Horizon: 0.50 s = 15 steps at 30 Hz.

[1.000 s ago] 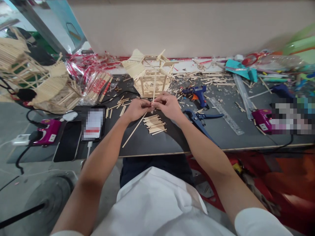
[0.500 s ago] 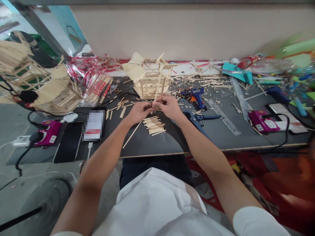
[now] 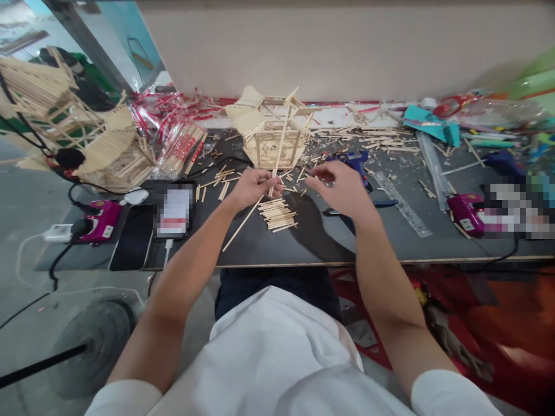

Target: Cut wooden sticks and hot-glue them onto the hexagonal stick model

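My left hand (image 3: 254, 188) is closed on a long thin wooden stick (image 3: 282, 138), which slants up in front of the stick-built model (image 3: 247, 112). Off to the right, my right hand (image 3: 336, 185) hovers with thumb and fingers apart, holding nothing I can see. Just behind it lies a blue glue gun (image 3: 358, 159), and the blue-handled cutter (image 3: 384, 203) is partly covered by the hand and forearm. Below my left hand sits a row of short cut sticks (image 3: 277, 215), with another long stick (image 3: 240, 228) lying beside it.
Left of my hands are a lit phone (image 3: 174, 211), a dark phone (image 3: 131, 237) and a magenta power block (image 3: 102, 222). A larger stick model (image 3: 117, 150) stands behind them. To the right lie a clear ruler (image 3: 403, 205) and another magenta block (image 3: 466, 214). Stick scraps litter the back.
My right hand has left the stick and moved right, toward the glue gun and cutter. The left hand keeps hold of the stick. The whole view has shifted slightly.
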Each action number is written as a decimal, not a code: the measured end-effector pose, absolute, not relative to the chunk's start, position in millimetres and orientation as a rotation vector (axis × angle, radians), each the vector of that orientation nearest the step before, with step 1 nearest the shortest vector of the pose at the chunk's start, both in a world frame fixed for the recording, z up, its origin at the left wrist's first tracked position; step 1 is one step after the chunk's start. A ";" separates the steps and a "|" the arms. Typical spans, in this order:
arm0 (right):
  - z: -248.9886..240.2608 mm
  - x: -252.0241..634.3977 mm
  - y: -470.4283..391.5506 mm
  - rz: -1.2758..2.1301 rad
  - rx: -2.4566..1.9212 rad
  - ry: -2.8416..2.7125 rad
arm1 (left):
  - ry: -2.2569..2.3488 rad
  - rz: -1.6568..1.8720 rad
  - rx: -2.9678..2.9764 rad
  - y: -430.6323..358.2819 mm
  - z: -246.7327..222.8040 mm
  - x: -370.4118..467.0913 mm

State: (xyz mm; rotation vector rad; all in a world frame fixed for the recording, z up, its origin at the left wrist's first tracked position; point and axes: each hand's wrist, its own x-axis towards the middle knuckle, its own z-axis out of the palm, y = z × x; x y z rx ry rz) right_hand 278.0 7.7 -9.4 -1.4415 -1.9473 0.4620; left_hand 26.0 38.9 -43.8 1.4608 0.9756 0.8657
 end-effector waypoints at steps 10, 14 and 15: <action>-31.9 397.9 -61.3 0.201 -1.934 -2.564 | 0.949 0.808 1.365 36.3 -39.8 25.6; -29.4 410.4 -57.7 0.238 -1.920 -2.613 | 0.933 0.809 1.350 36.6 -37.7 22.6; -27.6 412.0 -57.7 0.270 -1.918 -2.634 | 0.934 0.810 1.348 36.7 -37.4 22.2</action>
